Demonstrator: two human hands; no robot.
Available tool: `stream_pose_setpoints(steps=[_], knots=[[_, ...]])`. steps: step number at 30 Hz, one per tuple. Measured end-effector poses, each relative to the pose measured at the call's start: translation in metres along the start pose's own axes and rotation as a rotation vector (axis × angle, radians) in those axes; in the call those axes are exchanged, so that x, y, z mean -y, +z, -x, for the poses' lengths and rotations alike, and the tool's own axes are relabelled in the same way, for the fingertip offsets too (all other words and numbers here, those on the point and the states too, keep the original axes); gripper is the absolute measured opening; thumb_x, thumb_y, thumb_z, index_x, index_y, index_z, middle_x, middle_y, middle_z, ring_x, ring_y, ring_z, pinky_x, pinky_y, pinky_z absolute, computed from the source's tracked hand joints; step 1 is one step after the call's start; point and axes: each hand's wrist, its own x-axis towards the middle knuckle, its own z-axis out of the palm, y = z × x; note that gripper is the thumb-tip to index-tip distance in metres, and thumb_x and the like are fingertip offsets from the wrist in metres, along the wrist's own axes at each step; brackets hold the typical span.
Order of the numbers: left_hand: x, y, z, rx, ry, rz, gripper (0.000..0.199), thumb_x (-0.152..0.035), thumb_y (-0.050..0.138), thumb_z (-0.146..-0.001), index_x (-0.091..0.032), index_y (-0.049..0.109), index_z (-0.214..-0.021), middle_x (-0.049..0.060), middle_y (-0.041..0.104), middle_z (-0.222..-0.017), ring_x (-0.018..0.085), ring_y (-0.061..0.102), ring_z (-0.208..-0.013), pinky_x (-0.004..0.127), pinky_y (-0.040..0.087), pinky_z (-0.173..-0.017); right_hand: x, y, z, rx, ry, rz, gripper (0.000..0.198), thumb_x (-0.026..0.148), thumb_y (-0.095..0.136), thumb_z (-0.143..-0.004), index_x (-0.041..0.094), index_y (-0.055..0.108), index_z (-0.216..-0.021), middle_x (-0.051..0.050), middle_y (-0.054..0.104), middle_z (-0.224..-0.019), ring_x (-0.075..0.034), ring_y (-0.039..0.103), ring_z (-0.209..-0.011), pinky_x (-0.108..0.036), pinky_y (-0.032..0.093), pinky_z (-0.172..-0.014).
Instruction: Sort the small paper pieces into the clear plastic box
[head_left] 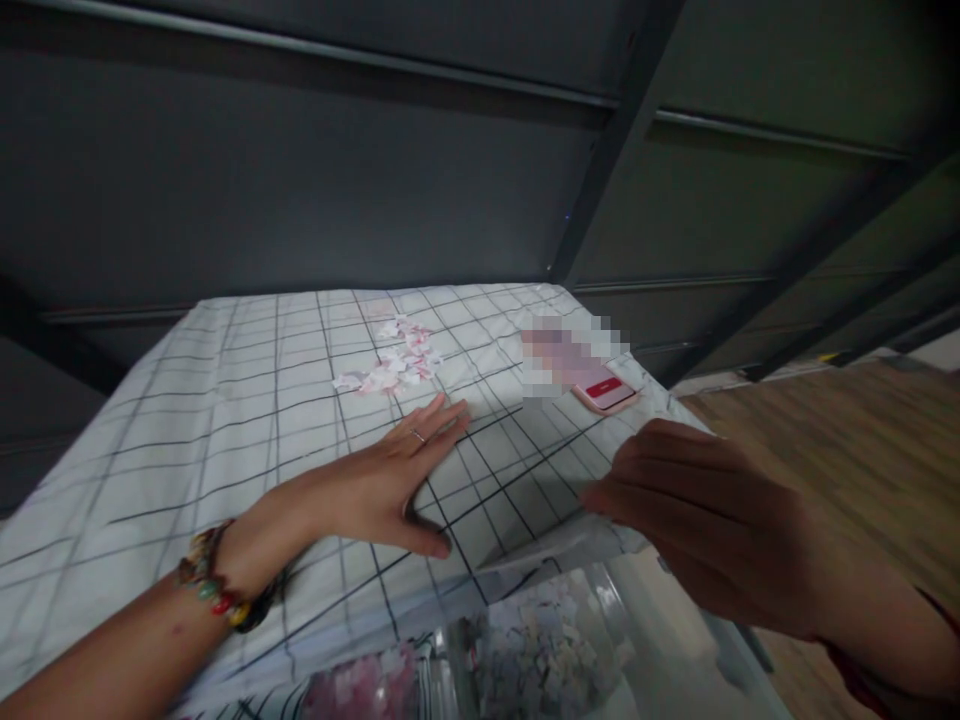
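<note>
A white tablecloth with dark grid lines covers the table. My left hand lies flat on it, fingers spread, with a ring and a beaded bracelet. On the right, my right hand is closed in a pinch at the cloth's near edge, which rises in a fold below the fingers. The fingertips are partly hidden and slightly blurred. Beyond my left hand lies a loose pile of small white and pink paper scraps. In front of the cloth's edge are a clear container of pale scraps and a container of pink pieces.
A phone in a pink case lies near the right edge of the table, beside a pixelated patch. Dark grey panels with metal beams stand behind the table. Wooden floor shows at the right.
</note>
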Motion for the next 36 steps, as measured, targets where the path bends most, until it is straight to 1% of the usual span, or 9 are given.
stream_pose_setpoints(steps=[7,12,15,17,21,24,26,30,36], knots=[[-0.001,-0.001,-0.002,-0.006,0.04,0.025,0.12,-0.053,0.075,-0.076,-0.017,-0.008,-0.154,0.021,-0.004,-0.159,0.035,-0.009,-0.145,0.051,0.013,-0.116,0.009,-0.01,0.007,-0.016,0.045,0.037,0.027,0.002,0.038,-0.087,0.018,0.059,-0.087,0.001,0.06,-0.062,-0.012,0.053,-0.058,-0.029,0.046,-0.06],[-0.006,-0.004,-0.002,0.0,-0.038,0.015,0.114,-0.049,0.075,-0.076,-0.018,-0.001,-0.155,0.018,-0.001,-0.159,0.032,-0.006,-0.146,0.049,0.014,-0.116,0.011,-0.014,0.008,-0.042,0.068,0.058,0.022,0.005,0.041,-0.09,0.021,0.055,-0.088,0.003,0.057,-0.06,-0.012,0.05,-0.056,-0.027,0.045,-0.057],[-0.006,-0.006,-0.001,-0.02,-0.059,-0.006,0.102,-0.051,0.068,-0.082,-0.019,0.003,-0.155,0.016,0.001,-0.16,0.03,-0.004,-0.146,0.048,0.015,-0.116,0.002,-0.013,0.004,-0.056,0.054,0.131,0.026,0.0,0.041,-0.085,0.02,0.055,-0.093,0.001,0.059,-0.062,-0.013,0.053,-0.06,-0.028,0.046,-0.06],[-0.003,-0.006,-0.002,-0.06,-0.081,-0.052,0.092,-0.052,0.059,-0.088,-0.016,0.006,-0.154,0.017,0.001,-0.159,0.029,-0.003,-0.146,0.047,0.015,-0.116,-0.011,-0.008,-0.001,-0.065,0.056,0.167,0.025,0.002,0.042,-0.085,0.02,0.056,-0.097,0.0,0.061,-0.066,-0.014,0.056,-0.063,-0.028,0.046,-0.062],[0.006,-0.004,-0.004,-0.156,-0.24,-0.203,0.083,-0.053,0.047,-0.095,-0.004,0.012,-0.152,0.022,0.007,-0.158,0.03,0.0,-0.146,0.046,0.015,-0.116,-0.051,0.014,-0.024,-0.053,0.119,0.252,0.017,0.011,0.045,-0.088,0.02,0.06,-0.089,-0.001,0.063,-0.069,-0.015,0.055,-0.062,-0.028,0.041,-0.058],[0.011,-0.001,-0.006,-0.211,-0.36,-0.272,0.083,-0.055,0.046,-0.095,0.002,0.019,-0.149,0.026,0.016,-0.156,0.033,0.005,-0.145,0.046,0.018,-0.116,-0.082,0.041,-0.045,-0.061,0.148,0.302,0.022,0.01,0.043,-0.087,0.017,0.064,-0.089,-0.004,0.067,-0.073,-0.018,0.058,-0.069,-0.031,0.039,-0.066],[0.011,0.002,-0.006,-0.242,-0.393,-0.292,0.082,-0.056,0.045,-0.095,0.004,0.023,-0.147,0.028,0.021,-0.154,0.034,0.01,-0.145,0.045,0.021,-0.116,-0.096,0.059,-0.058,-0.08,0.158,0.283,0.023,0.008,0.043,-0.085,0.016,0.065,-0.089,-0.005,0.068,-0.075,-0.018,0.059,-0.072,-0.032,0.038,-0.069],[0.012,0.006,-0.004,-0.343,-0.439,-0.347,0.082,-0.059,0.039,-0.096,0.003,0.025,-0.146,0.028,0.024,-0.153,0.035,0.013,-0.145,0.048,0.025,-0.114,-0.109,0.086,-0.074,-0.095,0.141,0.26,0.029,0.005,0.041,-0.084,0.017,0.066,-0.094,-0.004,0.068,-0.078,-0.018,0.058,-0.077,-0.032,0.035,-0.072],[0.021,0.01,0.0,-0.43,-0.652,-0.421,0.082,-0.061,0.038,-0.095,0.003,0.027,-0.146,0.028,0.028,-0.152,0.04,0.015,-0.143,0.053,0.022,-0.114,-0.115,0.104,-0.081,-0.169,0.099,0.287,0.03,0.004,0.041,-0.084,0.017,0.066,-0.094,-0.004,0.066,-0.075,-0.017,0.054,-0.073,-0.033,0.033,-0.07]])
